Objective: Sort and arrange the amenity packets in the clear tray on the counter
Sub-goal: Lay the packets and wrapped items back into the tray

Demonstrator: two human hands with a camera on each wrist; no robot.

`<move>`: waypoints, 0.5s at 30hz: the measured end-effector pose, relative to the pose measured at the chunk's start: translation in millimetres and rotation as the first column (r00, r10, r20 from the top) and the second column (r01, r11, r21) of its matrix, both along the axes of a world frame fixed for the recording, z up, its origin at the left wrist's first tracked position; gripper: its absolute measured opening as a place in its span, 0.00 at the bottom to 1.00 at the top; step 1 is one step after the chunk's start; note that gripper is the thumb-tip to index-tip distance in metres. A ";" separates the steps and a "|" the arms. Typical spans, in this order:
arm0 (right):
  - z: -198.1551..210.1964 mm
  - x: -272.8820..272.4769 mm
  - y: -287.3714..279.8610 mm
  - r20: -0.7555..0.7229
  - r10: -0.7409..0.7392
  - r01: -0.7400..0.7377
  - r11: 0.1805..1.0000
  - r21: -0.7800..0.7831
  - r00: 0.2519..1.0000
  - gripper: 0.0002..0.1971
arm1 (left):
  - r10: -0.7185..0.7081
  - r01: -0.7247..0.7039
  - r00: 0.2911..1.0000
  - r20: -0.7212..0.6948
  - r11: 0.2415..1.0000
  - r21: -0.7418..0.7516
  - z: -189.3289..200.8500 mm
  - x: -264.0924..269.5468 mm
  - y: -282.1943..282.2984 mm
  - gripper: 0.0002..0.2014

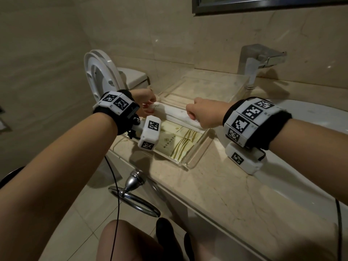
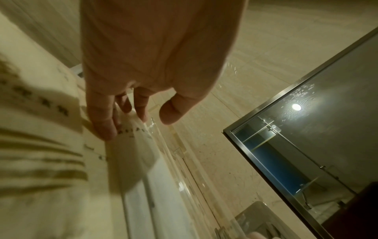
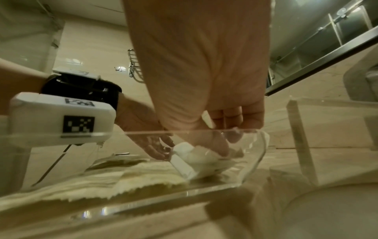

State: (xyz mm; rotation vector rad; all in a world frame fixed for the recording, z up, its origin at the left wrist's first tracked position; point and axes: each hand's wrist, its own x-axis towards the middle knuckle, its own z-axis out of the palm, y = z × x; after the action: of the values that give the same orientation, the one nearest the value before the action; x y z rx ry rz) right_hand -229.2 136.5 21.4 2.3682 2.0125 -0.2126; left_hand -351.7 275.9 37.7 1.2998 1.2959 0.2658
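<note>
The left hand [image 1: 146, 99] pinches one end of a long white packet [image 1: 174, 112] and the right hand [image 1: 202, 113] grips the other end, over the clear tray [image 1: 199, 153]. Yellow-striped packets [image 1: 177, 141] lie flat in the tray's near part. The tray sits near the tabletop [image 1: 216, 187] front edge, between the toilet [image 1: 105, 72] and the basin [image 1: 308, 117]; the faucet [image 1: 258, 61] stands behind.

Dim, warm yellowish light w/ soft shadows under the wrists on the bench [image 1: 216, 185]. A lamp glares as a bright spot in the mirror [image 2: 296, 106]. Wrist views blurry, esp. the near packets [image 2: 40, 161]; head view bends at edges.
</note>
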 end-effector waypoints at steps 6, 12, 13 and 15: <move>4.5 -8.1 -2.6 -0.090 0.020 -0.010 0.994 0.108 0.996 0.13 | 0.038 -0.039 0.999 0.039 0.999 0.022 3.0 -4.5 -3.2 0.20; 12.4 -8.6 -13.0 -0.069 0.034 -0.025 0.992 0.127 0.997 0.14 | 0.002 -0.004 1.000 0.020 0.992 0.129 14.5 -0.8 -15.0 0.16; 15.7 -7.0 -16.3 -0.079 0.025 -0.013 0.989 0.144 0.997 0.14 | 0.011 -0.016 1.000 0.028 0.987 0.161 20.3 1.3 -19.5 0.15; 22.1 -3.8 -24.4 -0.096 0.002 0.014 0.985 0.169 0.995 0.15 | 0.034 -0.047 0.997 0.066 0.977 0.210 27.7 7.0 -25.6 0.22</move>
State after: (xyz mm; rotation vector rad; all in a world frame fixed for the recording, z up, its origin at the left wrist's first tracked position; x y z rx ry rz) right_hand -233.1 112.1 43.5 2.5102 2.1474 -0.1647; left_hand -344.6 250.3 65.4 1.4328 1.2682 0.4802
